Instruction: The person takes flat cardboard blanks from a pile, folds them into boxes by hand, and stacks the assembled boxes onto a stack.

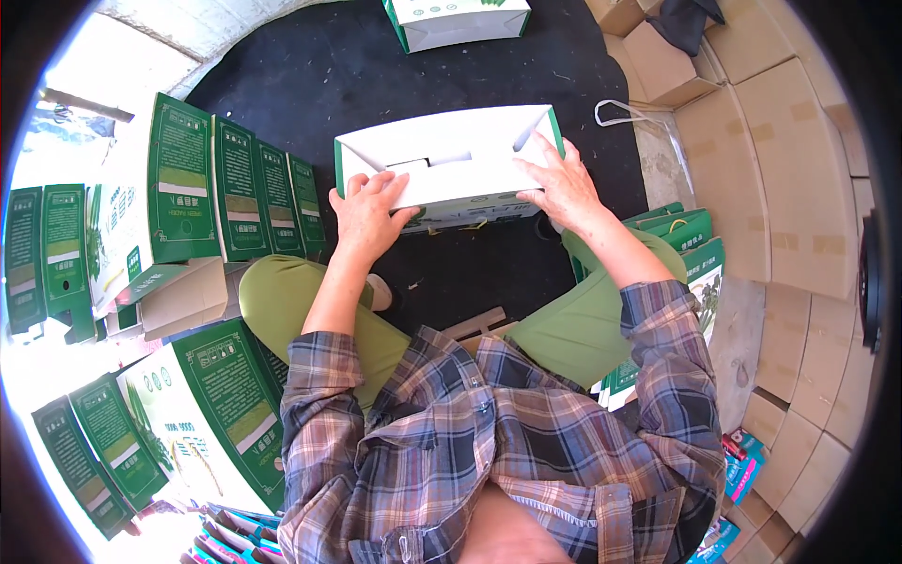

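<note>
Black floor sheet: dark ground cover (282, 75), pale flecks on it, a light wall at upper left.
Left hand: at the near left corner of the carton (368, 209), fingers bent over the edge, thumb lower against the printed face, pinching the board between them.
Right hand: at the near right corner (564, 188), fingers parted over the white board, thumb at the edge, board held between.
White carton: between both hands, ahead of the knees (460, 179), pale faces toward the wearer, green at both ends, slot-like cut-outs in the board. Whether its base rests on anything, cannot tell.
Handling: best judged as an even pull at both corners, thumbs flat; thin board would likely crease if one side squeezed harder. Fingertips ought to stay clear of the cut-outs, where a flap could snag or tear.
Knees: green trousers (573, 348), spread either side.
Left row: green cartons (240, 188) standing close together, more lower down.
Far edge: second carton (460, 23), well apart from the hands.
Right side: brown boxes (761, 169) stacked high, white strap (611, 105) beside them.
</note>
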Demonstrator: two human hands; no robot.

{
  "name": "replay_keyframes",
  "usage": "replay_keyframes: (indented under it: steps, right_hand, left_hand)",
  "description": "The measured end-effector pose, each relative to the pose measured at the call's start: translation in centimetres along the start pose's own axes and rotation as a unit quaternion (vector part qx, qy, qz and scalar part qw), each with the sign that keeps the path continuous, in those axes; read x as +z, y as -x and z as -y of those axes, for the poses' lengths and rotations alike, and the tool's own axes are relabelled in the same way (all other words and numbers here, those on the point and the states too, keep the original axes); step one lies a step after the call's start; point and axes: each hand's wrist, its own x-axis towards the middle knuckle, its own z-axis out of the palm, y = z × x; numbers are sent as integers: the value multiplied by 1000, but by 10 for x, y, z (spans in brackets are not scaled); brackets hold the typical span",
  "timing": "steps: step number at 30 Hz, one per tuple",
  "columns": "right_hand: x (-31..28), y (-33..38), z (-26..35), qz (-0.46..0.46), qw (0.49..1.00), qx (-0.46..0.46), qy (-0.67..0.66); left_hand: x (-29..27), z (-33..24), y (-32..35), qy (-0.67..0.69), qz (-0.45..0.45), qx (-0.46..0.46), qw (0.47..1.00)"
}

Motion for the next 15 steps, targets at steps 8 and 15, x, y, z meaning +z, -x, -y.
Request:
replay_keyframes:
  steps: [8,15]
  right_hand:
    - [2,3,1,9,1000,2,9]
    - [0,-6,-18,-102,974,102,-174]
  left_hand:
    - [-3,1,0,-2,47,1,999]
    - [-11,7,1,70,-30,-33,997]
